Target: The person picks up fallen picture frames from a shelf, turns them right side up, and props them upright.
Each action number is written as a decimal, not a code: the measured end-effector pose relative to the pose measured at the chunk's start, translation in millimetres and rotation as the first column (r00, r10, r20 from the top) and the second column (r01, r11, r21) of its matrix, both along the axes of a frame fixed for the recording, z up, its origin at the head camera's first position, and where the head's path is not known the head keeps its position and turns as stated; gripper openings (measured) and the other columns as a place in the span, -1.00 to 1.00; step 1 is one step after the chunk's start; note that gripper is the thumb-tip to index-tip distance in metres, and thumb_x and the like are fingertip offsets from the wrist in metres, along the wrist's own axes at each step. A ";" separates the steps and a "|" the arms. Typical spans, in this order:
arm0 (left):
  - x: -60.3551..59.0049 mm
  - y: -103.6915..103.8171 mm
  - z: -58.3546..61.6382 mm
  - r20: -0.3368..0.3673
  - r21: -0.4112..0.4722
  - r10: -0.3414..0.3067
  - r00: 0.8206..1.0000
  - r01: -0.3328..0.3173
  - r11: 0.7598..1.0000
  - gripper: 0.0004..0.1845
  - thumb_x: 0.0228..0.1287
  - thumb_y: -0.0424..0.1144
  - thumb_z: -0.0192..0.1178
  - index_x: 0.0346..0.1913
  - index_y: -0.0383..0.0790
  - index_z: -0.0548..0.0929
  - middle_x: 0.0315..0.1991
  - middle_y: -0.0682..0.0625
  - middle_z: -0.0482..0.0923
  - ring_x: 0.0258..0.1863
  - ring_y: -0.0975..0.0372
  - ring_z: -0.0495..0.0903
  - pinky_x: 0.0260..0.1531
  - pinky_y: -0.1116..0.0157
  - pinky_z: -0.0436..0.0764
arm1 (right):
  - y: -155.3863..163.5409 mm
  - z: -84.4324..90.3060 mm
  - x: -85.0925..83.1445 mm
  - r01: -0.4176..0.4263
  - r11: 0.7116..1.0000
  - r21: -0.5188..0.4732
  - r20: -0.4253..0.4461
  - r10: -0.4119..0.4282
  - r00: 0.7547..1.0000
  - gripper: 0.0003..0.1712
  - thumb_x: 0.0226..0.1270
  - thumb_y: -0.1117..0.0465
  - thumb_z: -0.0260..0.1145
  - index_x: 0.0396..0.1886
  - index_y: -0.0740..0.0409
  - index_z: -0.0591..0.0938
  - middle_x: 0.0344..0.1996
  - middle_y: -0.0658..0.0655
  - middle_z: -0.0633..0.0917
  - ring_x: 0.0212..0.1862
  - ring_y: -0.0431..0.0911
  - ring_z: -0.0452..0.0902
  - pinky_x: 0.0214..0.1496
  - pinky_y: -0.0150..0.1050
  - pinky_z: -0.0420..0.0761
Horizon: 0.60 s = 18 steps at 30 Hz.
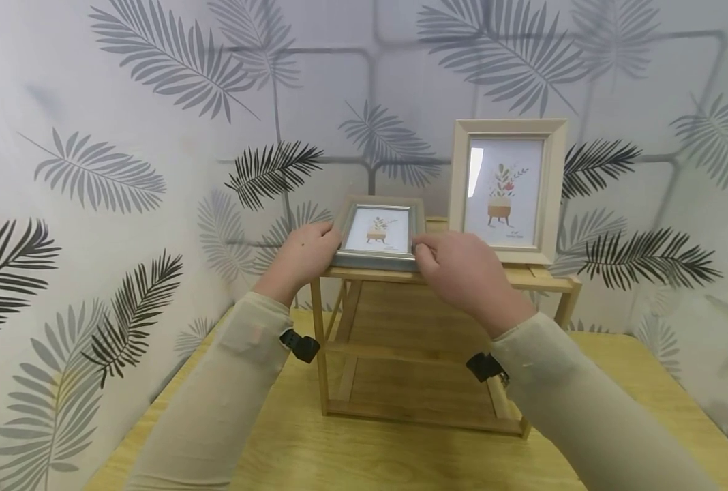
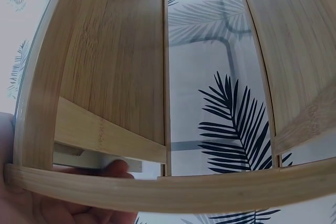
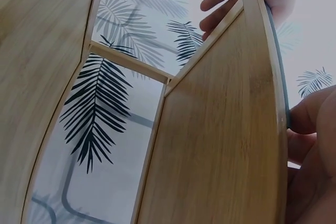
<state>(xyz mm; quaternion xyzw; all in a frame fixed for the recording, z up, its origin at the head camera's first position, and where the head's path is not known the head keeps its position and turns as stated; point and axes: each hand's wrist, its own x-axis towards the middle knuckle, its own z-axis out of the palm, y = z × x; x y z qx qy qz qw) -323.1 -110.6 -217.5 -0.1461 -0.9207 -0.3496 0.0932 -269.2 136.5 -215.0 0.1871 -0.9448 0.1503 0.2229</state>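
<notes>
Head view first: both hands are clamped on the small grey frame (image 1: 378, 234), which lies tilted back at the front left of the bamboo shelf's (image 1: 542, 279) top board. The left hand (image 1: 300, 257) has its fingers curled round the left edge, and the right hand (image 1: 462, 271) pinches the lower right corner, so each side is steadied, probably to keep it from sliding off the front lip. The big cream frame (image 1: 508, 187) stands upright just beside it on the right, close but not touching as far as I can see. There's open room to the left of the shelf over the tabletop (image 1: 339, 457), while the leaf-print wall (image 1: 155, 102) closes in behind.

Left wrist view: looking up under the shelf, fingertips (image 2: 113, 169) of that hand wrap the front rail (image 2: 184, 190), with a sliver of the grey frame (image 2: 68, 156) behind it.

Right wrist view: the underside of the top board (image 3: 220, 145), the frame's dark edge (image 3: 278, 66) along its rim, and a thumb (image 3: 310, 116) pressed against it. Fingers of the other hand (image 3: 220, 3) show at the far end.
</notes>
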 end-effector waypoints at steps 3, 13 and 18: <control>0.2 -0.7 -1.4 -0.018 0.013 -0.001 1.000 0.001 1.000 -0.42 0.59 0.00 -0.27 0.52 -0.13 0.34 0.36 -0.14 0.45 0.31 -0.01 0.43 0.29 -0.05 0.39 | 1.0 -1.4 -0.6 -0.003 1.000 -0.024 -0.005 0.003 1.000 -0.51 0.56 0.08 -0.05 0.23 0.06 0.68 -0.08 0.11 0.76 -0.54 -0.07 0.40 -0.48 -0.15 0.43; 2.2 -0.8 -3.3 -0.017 0.045 -0.015 1.000 0.016 0.999 -0.38 0.64 0.03 -0.29 0.61 -0.12 0.10 0.57 -0.07 0.12 0.54 0.02 0.08 0.46 -0.01 0.12 | 5.2 -3.0 0.4 -0.023 0.990 -0.140 0.004 0.023 1.000 -0.57 0.57 0.05 0.07 0.25 0.05 0.65 -0.47 0.10 0.65 -0.67 -0.13 0.26 -0.51 -0.17 0.42; 2.8 -0.9 -4.4 -0.025 0.093 -0.030 0.999 0.032 0.995 -0.37 0.65 0.02 -0.25 0.62 -0.12 0.05 0.59 -0.07 0.05 0.56 0.04 0.02 0.48 0.02 0.06 | 7.7 -4.2 0.5 -0.042 0.981 -0.189 -0.003 0.042 0.999 -0.57 0.56 0.04 0.15 0.29 0.06 0.62 -0.38 0.08 0.70 -0.47 -0.08 0.52 -0.42 -0.16 0.55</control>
